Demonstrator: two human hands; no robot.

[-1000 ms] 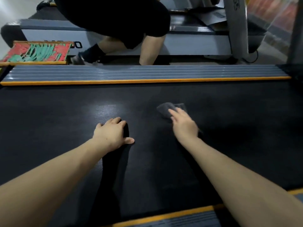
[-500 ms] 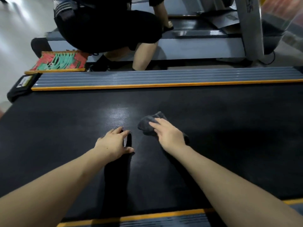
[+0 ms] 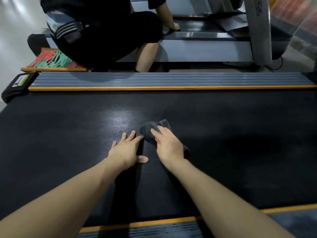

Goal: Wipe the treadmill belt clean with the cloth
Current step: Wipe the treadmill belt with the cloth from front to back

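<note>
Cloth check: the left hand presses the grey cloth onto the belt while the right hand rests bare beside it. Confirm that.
Wrong hands. The head view shows the right hand pressing the grey cloth onto the belt, while the left hand rests bare beside it.

Cloth [image 3: 155,130] now nearer left hand [image 3: 127,151]

one head-worn wide-angle view only, looking forward and steeply down across the treadmill belt [image 3: 223,152] from its near side rail [image 3: 154,229]. both forearms enter from the bottom edge, close to the lens. the far side rail [image 3: 171,81] crosses the upper frame, lines bowed by the lens.
</note>
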